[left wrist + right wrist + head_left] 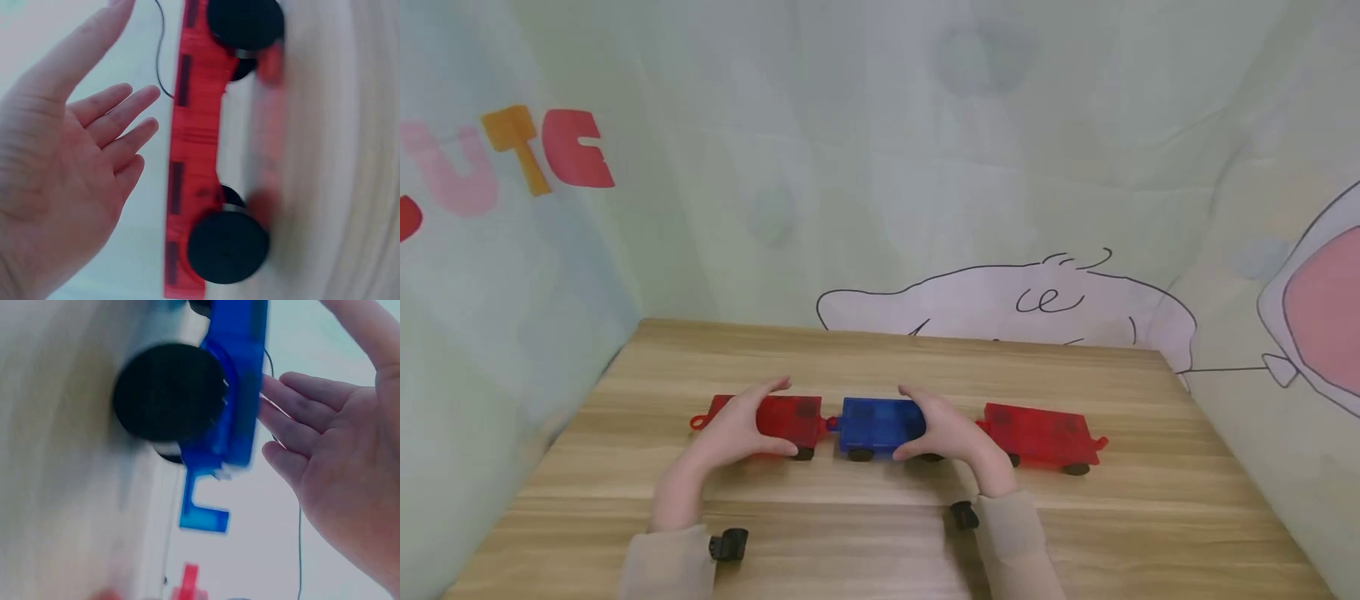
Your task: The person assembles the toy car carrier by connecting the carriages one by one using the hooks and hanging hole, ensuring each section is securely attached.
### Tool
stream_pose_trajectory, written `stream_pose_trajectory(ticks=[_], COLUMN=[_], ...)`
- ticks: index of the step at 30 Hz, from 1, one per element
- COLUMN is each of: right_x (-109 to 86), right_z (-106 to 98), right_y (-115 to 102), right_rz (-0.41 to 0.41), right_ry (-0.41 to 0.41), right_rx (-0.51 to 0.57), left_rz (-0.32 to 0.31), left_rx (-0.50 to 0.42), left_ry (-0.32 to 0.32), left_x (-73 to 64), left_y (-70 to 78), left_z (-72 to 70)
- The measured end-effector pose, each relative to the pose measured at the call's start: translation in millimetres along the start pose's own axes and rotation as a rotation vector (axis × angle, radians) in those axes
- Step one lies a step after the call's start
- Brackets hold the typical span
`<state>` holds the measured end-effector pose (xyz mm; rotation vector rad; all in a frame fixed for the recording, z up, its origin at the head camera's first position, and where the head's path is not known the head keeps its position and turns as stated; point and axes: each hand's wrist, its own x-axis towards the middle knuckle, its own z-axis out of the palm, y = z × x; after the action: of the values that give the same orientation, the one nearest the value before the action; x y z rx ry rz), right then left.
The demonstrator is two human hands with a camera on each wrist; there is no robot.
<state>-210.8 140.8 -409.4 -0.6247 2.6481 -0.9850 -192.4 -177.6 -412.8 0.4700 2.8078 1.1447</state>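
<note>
My left hand (739,427) hovers over a red toy train car (788,418) with black wheels, fingers spread and apart from it in the left wrist view. Over the right end of a blue toy train car (872,425) is my right hand (947,429); its fingers are loosely extended beside the car's upper edge, contact unclear. The red and blue cars meet end to end at a coupling (832,423); whether it is hooked cannot be told. A hook (206,517) juts from the blue car's other end. Farther right stands a second red car (1037,432), separate from it.
The cars stand in a row across a wood-grain table (865,533). A pale printed cloth (880,167) with letters and a cartoon drawing hangs behind and at the sides. Black wrist devices (730,544) sit at both sleeves.
</note>
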Motion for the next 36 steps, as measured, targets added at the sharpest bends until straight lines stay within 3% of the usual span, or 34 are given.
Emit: stream_pose_trajectory(ticks=[6,11,16,24,30,36], right_x=[-15.5,-31.6,-48.1,-69.5,-81.0,-85.7], right_z=[-15,-29,-46,-66,-76,-81], right_y=[6,18,37,70,94,112], right_rz=[0.03,0.048,0.069,0.132,0.153,0.135], right_ry=[0.053,0.112,0.177,0.259,0.269,0.262], right_rx=[0.054,0.03,-0.006,-0.022,-0.016,-0.009], left_rz=[0.018,0.028,0.032,0.027,0.014,0.0], left_rx=[-0.008,0.015,0.044,0.007,-0.022,-0.037], left_ry=[0.002,0.027,0.036,0.052,0.068,0.05], left_x=[-1.1,4.7,15.1,37.6,50.5,55.8], left_y=[15.4,28.2,39.6,65.1,80.5,84.6], left_z=[-1.3,7.9,27.1,60.7,84.0,99.0])
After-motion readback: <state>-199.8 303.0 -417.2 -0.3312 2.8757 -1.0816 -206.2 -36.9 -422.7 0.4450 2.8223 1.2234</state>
